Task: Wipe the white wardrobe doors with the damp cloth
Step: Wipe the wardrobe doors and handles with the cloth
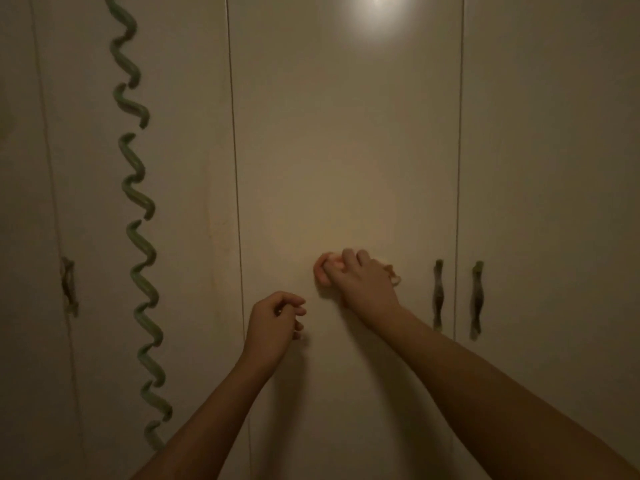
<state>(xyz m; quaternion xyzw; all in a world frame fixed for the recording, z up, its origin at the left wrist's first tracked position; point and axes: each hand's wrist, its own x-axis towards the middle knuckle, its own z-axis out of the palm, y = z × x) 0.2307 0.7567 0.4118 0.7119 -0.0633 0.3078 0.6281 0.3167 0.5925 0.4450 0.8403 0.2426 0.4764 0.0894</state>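
White wardrobe doors fill the view in dim light; the middle door [346, 150] is straight ahead. My right hand [363, 278] presses a bunched pink cloth [323, 268] flat against that door at handle height; cloth shows at the hand's left and a bit at its right. My left hand [273, 323] hovers lower left of it, fingers loosely curled, holding nothing, close to the door surface.
Two wavy metal handles [438, 294] [477, 299] flank the seam right of my right hand. Another handle [68, 287] is on the far left door. A green wavy decoration [138, 209] runs down the left door. A lamp reflection [375, 19] glares at the top.
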